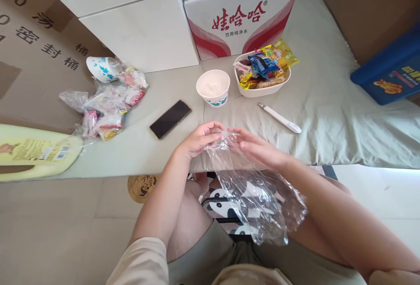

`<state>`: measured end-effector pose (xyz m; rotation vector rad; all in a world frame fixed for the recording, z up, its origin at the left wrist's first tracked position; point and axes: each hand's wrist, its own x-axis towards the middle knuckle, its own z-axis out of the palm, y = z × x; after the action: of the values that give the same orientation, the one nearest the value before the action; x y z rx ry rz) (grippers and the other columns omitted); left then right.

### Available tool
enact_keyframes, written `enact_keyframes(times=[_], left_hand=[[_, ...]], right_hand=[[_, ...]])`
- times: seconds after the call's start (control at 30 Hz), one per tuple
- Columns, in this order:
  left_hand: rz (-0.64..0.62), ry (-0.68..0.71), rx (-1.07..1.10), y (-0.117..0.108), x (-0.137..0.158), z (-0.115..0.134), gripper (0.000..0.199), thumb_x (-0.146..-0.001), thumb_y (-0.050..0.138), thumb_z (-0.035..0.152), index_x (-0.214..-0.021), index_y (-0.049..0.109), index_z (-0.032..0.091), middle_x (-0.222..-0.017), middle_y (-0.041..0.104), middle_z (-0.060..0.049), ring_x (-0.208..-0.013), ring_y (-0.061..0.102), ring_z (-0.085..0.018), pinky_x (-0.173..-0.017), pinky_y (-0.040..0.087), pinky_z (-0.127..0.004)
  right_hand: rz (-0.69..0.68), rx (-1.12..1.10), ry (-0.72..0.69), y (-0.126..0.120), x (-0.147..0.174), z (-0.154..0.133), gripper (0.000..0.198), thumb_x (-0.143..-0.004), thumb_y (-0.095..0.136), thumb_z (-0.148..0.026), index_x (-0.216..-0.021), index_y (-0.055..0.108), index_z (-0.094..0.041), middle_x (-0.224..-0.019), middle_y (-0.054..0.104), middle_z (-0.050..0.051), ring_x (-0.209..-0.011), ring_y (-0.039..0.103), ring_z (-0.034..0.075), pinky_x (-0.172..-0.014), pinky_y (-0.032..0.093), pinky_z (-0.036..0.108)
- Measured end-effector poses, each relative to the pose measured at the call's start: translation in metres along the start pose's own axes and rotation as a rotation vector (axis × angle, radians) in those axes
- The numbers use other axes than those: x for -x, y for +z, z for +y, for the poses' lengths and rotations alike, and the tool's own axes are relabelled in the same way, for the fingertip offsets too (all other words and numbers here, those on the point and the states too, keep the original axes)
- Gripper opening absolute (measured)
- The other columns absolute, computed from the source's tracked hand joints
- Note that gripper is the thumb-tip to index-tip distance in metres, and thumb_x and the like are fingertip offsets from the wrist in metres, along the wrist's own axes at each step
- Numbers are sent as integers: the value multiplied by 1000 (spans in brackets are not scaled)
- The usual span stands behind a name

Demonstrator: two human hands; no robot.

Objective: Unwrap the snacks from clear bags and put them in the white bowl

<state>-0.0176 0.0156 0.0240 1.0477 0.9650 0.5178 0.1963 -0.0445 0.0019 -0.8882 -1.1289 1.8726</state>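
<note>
A clear, crinkled plastic bag (256,202) hangs over my lap from its upper edge, held up between my two hands. My left hand (201,138) is closed on the bag's top edge, thumb and fingers pinching it. My right hand (262,149) has the same edge at its fingertips from the other side, fairly straight fingers pointing left. Just beyond them stands a white paper cup (213,89) with a blue leaf pattern, apparently with white paper or cups nested inside. To its right, a white oval bowl (262,92) holds several wrapped snacks (264,64).
A black phone (170,118) and a white lighter-like stick (278,117) lie on the cloth-covered surface (328,114). At left are bagged snacks (108,103), a tipped paper cup (103,68) and a yellow jug (39,151). Boxes (243,22) line the back; a blue container (390,70) leans right.
</note>
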Motion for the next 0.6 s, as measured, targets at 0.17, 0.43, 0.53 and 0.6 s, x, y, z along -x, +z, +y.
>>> enact_keyframes(times=[0.17, 0.43, 0.53, 0.6], left_hand=[[63, -38, -143, 5, -5, 1, 39, -68, 83, 33, -102, 68, 20, -75, 63, 1, -49, 47, -6, -39, 27, -17], [178, 167, 111, -21, 3, 5, 52, -77, 68, 58, -117, 65, 24, -96, 74, -7, -47, 51, -8, -35, 26, -21], [165, 262, 204, -16, 2, 0, 62, -79, 61, 73, -115, 66, 23, -111, 74, -11, -77, 70, -19, -55, 53, -29], [15, 190, 181, -4, 0, -8, 67, -71, 73, 71, -114, 68, 20, -115, 73, -14, -100, 72, -26, -76, 59, -36]], right_hand=[[-3, -42, 228, 19, 1, 4, 84, -77, 73, -31, -146, 26, -28, -84, 70, -3, -71, 67, 15, -67, 56, 33], [216, 22, 116, 6, 2, -5, 68, -70, 64, -23, -132, 36, -25, -69, 62, -9, -57, 57, 12, -56, 47, 27], [322, 50, 27, 6, -2, -3, 59, -72, 65, -28, -126, 39, -25, -72, 60, -8, -59, 59, 12, -58, 48, 28], [360, 84, -12, 6, -5, -1, 55, -74, 64, -31, -124, 41, -24, -73, 59, -7, -61, 59, 12, -60, 48, 29]])
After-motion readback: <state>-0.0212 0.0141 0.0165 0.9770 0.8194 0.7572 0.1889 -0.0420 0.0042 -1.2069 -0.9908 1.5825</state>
